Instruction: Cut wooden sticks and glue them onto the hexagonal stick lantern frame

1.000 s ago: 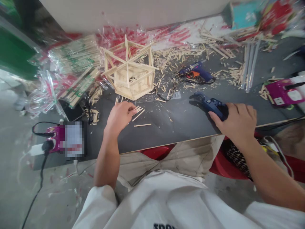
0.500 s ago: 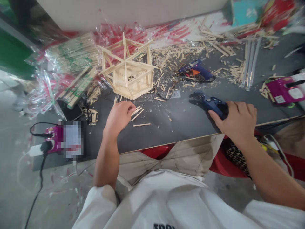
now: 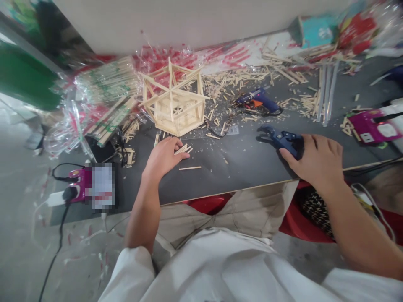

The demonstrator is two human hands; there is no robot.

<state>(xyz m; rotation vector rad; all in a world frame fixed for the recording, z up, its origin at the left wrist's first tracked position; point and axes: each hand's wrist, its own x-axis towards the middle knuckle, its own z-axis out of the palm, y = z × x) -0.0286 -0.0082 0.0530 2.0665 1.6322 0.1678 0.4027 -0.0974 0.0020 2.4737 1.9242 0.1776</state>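
My left hand [image 3: 163, 157] lies with fingers [image 3: 180, 156] stretched flat on loose sticks [image 3: 185, 148] on the tabletop [image 3: 245, 167]. My right hand [image 3: 317, 161] wraps the blue cutter [image 3: 280, 137], hiding its handles. The purple box [image 3: 75, 188] has its label blurred.

No text was legible, green and red print on clear packets [image 3: 103, 90] left of the wooden model [image 3: 173, 105] was blurred, a label [image 3: 103, 186] lower left of it was pixelated
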